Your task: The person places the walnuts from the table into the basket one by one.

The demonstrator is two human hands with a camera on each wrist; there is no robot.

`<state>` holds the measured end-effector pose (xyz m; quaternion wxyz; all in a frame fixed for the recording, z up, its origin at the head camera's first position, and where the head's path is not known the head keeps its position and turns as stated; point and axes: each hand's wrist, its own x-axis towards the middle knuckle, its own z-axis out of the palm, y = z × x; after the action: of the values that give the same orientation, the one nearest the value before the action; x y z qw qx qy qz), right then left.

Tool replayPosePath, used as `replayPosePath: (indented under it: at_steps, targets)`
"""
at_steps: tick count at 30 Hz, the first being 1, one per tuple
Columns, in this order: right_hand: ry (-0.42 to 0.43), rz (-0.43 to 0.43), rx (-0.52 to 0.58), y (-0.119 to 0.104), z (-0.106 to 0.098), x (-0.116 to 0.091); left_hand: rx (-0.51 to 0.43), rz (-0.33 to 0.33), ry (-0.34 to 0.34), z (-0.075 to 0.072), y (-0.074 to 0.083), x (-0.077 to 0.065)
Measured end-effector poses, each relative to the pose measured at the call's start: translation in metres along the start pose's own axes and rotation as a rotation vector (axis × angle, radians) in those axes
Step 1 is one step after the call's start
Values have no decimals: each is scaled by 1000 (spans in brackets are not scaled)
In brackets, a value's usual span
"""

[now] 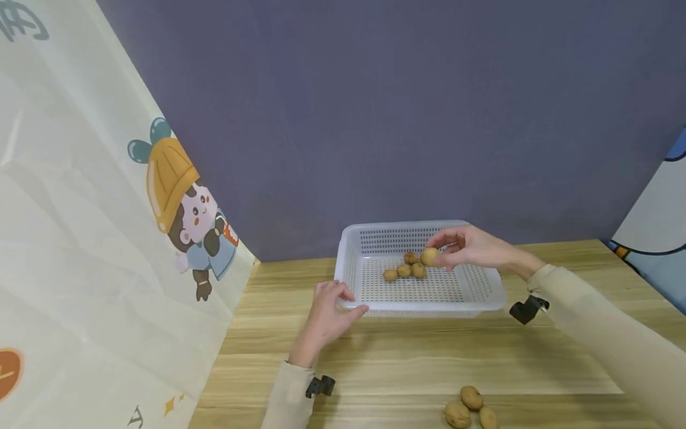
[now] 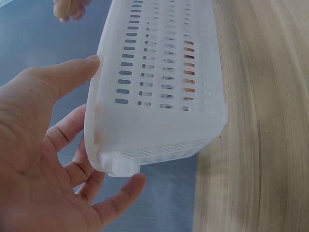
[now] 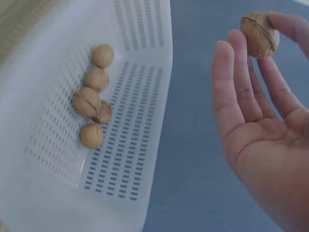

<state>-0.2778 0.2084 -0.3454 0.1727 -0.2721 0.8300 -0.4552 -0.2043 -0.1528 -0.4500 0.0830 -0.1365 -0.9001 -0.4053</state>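
The work looks partway along. Five walnuts (image 3: 87, 102) lie bunched on the floor of the white plastic basket (image 1: 423, 307), as the right wrist view counts them. One more, the held walnut (image 1: 429, 257), is in the air above the basket, apart from its floor. Three loose walnuts (image 1: 471, 398) sit close together on the tabletop (image 1: 386, 357), outside the basket on its near side; judging by how things lie, these three and the held walnut are what is left.

The right hand (image 1: 471, 247) pinches the held walnut between thumb and fingers, above the basket and clear of its rim. The left hand (image 1: 328, 313) grips the basket's near left corner, its thumb against the front rim and its fingers round the left side; how firmly it presses there cannot be told. The two hands are apart, on opposite sides of the basket's middle.
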Motion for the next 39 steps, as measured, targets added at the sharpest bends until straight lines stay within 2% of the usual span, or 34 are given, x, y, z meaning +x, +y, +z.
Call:
replayPosePath:
  at_steps: [11, 18, 23, 29, 39]
  targets:
    - [135, 83, 116, 22, -20, 47, 17, 2, 5, 0, -3, 0]
    - [200, 153, 44, 50, -20, 64, 8, -10, 7, -4, -2, 1]
    - [167, 228, 36, 71, -15, 68, 11, -13, 7, -5, -3, 2]
    - [161, 234, 24, 94, -9, 69, 4, -21, -1, -1, -4, 2]
    - [70, 244, -158, 110, 3, 76, -5, -28, -8, 2, -4, 3]
